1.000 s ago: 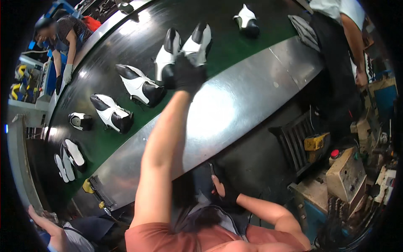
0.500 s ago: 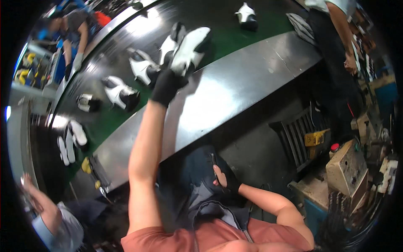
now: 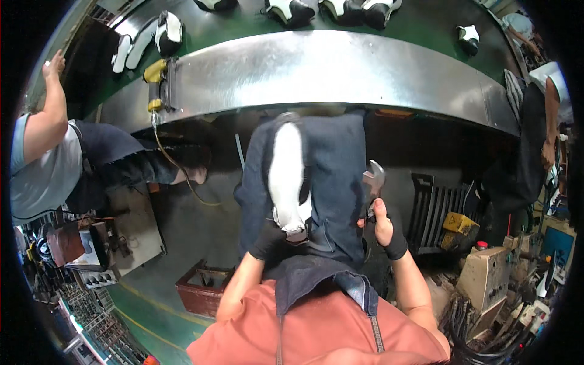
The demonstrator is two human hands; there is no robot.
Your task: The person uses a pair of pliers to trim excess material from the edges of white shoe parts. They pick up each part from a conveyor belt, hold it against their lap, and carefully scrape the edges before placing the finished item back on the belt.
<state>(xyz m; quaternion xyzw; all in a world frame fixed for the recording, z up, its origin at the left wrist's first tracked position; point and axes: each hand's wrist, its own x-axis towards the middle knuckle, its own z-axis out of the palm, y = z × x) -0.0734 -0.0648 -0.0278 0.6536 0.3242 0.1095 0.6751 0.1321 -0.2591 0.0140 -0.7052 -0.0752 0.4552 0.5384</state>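
The left hand (image 3: pixel 267 241) grips a white shoe (image 3: pixel 286 167) over the lap (image 3: pixel 339 173) while the right hand (image 3: pixel 389 233) clasps a metal tool (image 3: pixel 375 177).

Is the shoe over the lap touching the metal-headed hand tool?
Apart. The head view shows dark blue cloth plainly between the white-and-black shoe and the metal-headed hand tool in the right hand.

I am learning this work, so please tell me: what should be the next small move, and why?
Probably, bring the pincer-like hand tool in the right hand slowly toward the white-and-black shoe: the shoe is over the lap, with the left hand at its near end, while the tool is apart, to its right.
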